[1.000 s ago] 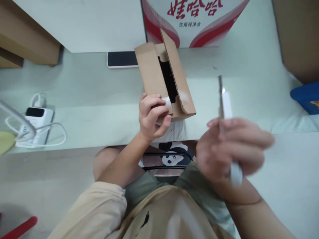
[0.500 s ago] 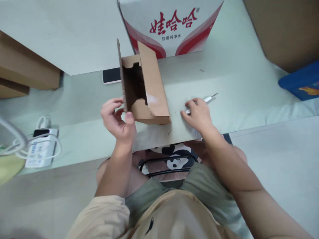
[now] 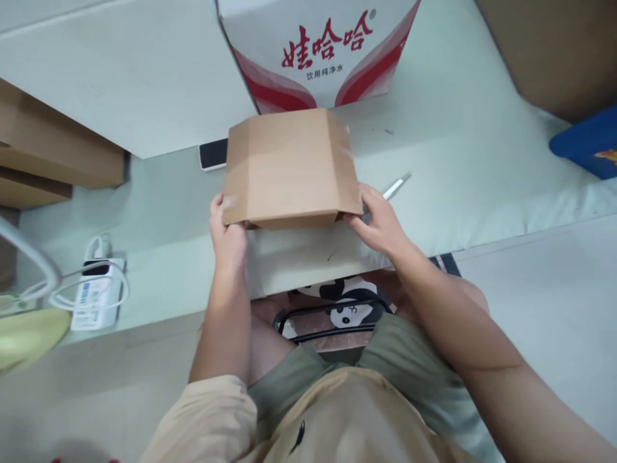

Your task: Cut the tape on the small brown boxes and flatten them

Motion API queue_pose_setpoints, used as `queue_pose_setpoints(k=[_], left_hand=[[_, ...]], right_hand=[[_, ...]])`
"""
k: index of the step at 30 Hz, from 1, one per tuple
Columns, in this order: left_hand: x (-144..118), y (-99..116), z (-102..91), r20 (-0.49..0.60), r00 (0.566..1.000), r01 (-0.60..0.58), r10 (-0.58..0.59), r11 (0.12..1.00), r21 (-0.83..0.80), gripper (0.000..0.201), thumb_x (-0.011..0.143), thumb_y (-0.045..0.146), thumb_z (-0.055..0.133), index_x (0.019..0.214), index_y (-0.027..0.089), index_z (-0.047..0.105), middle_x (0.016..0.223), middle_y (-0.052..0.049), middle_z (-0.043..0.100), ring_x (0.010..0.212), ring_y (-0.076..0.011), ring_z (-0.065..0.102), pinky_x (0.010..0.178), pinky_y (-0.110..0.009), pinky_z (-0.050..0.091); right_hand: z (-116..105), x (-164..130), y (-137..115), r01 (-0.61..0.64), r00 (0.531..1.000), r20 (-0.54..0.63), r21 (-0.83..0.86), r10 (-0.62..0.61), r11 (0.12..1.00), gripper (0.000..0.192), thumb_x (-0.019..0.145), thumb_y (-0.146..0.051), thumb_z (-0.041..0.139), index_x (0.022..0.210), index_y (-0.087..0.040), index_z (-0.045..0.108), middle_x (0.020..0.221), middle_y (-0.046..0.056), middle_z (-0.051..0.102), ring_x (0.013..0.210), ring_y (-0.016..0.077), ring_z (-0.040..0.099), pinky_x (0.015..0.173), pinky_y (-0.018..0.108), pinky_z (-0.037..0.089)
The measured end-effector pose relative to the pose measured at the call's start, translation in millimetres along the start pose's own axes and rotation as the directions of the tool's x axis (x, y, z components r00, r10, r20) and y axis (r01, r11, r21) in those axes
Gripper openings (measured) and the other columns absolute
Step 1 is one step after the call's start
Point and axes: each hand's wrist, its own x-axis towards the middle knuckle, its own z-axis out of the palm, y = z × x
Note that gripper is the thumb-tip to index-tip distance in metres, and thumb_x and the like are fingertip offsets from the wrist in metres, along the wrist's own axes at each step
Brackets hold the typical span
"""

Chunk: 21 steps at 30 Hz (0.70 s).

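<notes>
A small brown cardboard box (image 3: 289, 167) lies flat on the pale green table (image 3: 463, 186), its plain side up. My left hand (image 3: 226, 235) grips its near left corner. My right hand (image 3: 378, 222) holds its near right corner. A white-handled utility knife (image 3: 396, 186) lies on the table just right of the box, beside my right hand and partly hidden by it.
A red-and-white water carton (image 3: 322, 51) stands behind the box. A phone (image 3: 213, 154) lies at its back left, partly hidden. A power bank with white cables (image 3: 94, 292) sits at the left. Brown boxes (image 3: 58, 154) stand far left, a blue object (image 3: 585, 141) far right.
My right hand laid the knife on the table and moved to the box. The box went from standing open to lying flat between both hands.
</notes>
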Motion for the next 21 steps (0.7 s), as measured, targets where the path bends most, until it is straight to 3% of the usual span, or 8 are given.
queue_pose_setpoints(k=[2, 4, 8, 10, 13, 17, 21], left_hand=[[-3, 3, 3.7, -0.006, 1.000, 0.020, -0.021, 0.998, -0.063, 0.023, 0.074, 0.040, 0.073, 0.090, 0.023, 0.072, 0.099, -0.003, 0.072, 0.100, -0.0207, 0.067, 0.097, -0.036, 0.057], [-7, 5, 5.8, 0.086, 0.994, 0.077, -0.063, 0.981, -0.176, 0.031, 0.075, 0.051, 0.074, 0.092, 0.025, 0.072, 0.088, -0.001, 0.070, 0.090, -0.0212, 0.068, 0.086, -0.037, 0.061], [-9, 3, 6.7, 0.150, 0.988, 0.086, -0.040, 0.947, -0.309, 0.058, 0.049, 0.060, 0.091, 0.093, 0.026, 0.074, 0.096, -0.002, 0.074, 0.091, -0.0205, 0.069, 0.087, -0.033, 0.060], [-7, 0, 6.3, 0.150, 0.989, 0.040, -0.001, 0.965, -0.258, 0.066, 0.042, 0.065, 0.093, 0.092, 0.026, 0.073, 0.098, -0.005, 0.074, 0.091, -0.0210, 0.069, 0.086, -0.033, 0.060], [-6, -1, 5.7, 0.150, 0.986, -0.048, 0.068, 0.991, -0.127, 0.071, 0.047, 0.076, 0.087, 0.093, 0.025, 0.070, 0.094, -0.007, 0.073, 0.089, -0.0216, 0.069, 0.082, -0.034, 0.060], [-8, 3, 4.1, 0.159, 0.982, -0.102, 0.099, 0.995, 0.008, 0.073, 0.049, 0.070, 0.089, 0.101, 0.022, 0.070, 0.094, -0.007, 0.074, 0.088, -0.0213, 0.070, 0.078, -0.033, 0.059], [-12, 6, 1.9, 0.138, 0.985, -0.092, 0.106, 0.990, -0.105, 0.068, 0.056, 0.083, 0.071, 0.086, 0.023, 0.071, 0.081, -0.006, 0.071, 0.079, -0.0226, 0.067, 0.069, -0.035, 0.056]], right_hand=[[2, 0, 0, -0.023, 1.000, 0.000, 0.104, 0.024, 0.994, 0.052, 0.089, -0.054, 0.057, 0.131, -0.023, 0.059, 0.135, 0.014, 0.066, 0.129, 0.0346, 0.060, 0.109, 0.056, 0.049], [6, 0, 2, -0.049, 0.998, -0.021, 0.190, 0.054, 0.981, 0.061, 0.085, -0.058, 0.062, 0.134, -0.023, 0.055, 0.135, 0.015, 0.066, 0.128, 0.0348, 0.061, 0.107, 0.055, 0.051], [12, -1, 3, -0.107, 0.985, -0.103, 0.268, 0.139, 0.957, 0.067, 0.079, -0.062, 0.068, 0.131, -0.022, 0.055, 0.133, 0.015, 0.066, 0.123, 0.0336, 0.063, 0.102, 0.053, 0.053], [12, 0, 1, -0.143, 0.968, -0.162, 0.264, 0.190, 0.954, 0.062, 0.077, -0.062, 0.070, 0.122, -0.022, 0.058, 0.126, 0.014, 0.068, 0.118, 0.0321, 0.064, 0.099, 0.051, 0.054], [10, 0, -4, -0.213, 0.930, -0.252, 0.223, 0.268, 0.951, 0.054, 0.074, -0.064, 0.071, 0.107, -0.023, 0.059, 0.104, 0.009, 0.070, 0.098, 0.0270, 0.066, 0.088, 0.046, 0.057], [6, -2, -12, -0.243, 0.894, -0.343, 0.169, 0.288, 0.955, 0.050, 0.080, -0.070, 0.061, 0.097, -0.023, 0.056, 0.088, 0.006, 0.064, 0.081, 0.0225, 0.060, 0.075, 0.042, 0.056], [1, -1, -15, -0.165, 0.883, -0.409, 0.187, 0.230, 0.968, 0.058, 0.089, -0.078, 0.039, 0.098, -0.023, 0.058, 0.091, 0.008, 0.064, 0.089, 0.0245, 0.062, 0.082, 0.042, 0.054]])
